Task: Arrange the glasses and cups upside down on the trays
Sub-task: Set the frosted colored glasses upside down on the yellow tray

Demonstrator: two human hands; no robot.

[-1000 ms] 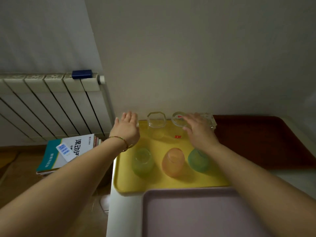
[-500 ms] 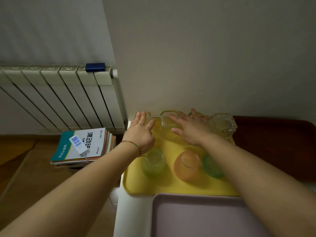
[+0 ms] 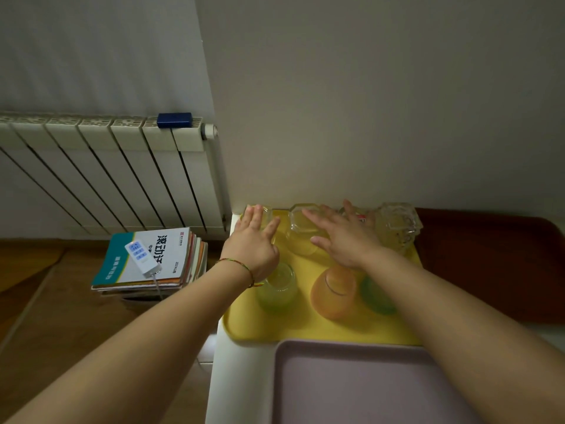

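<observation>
head cam | worn, looks forward-down | close over yellow tray (image 3: 305, 328) | wall (image 3: 367, 102) ahead | single view

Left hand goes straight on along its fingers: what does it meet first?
Probably the small clear glass in the back left corner of the yellow tray, just ahead of the left hand; depth unclear.

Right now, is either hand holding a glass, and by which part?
Nothing is held. The left hand and the right hand are spread open, fingers straight, over the clear glasses at the back of the yellow tray.
</observation>
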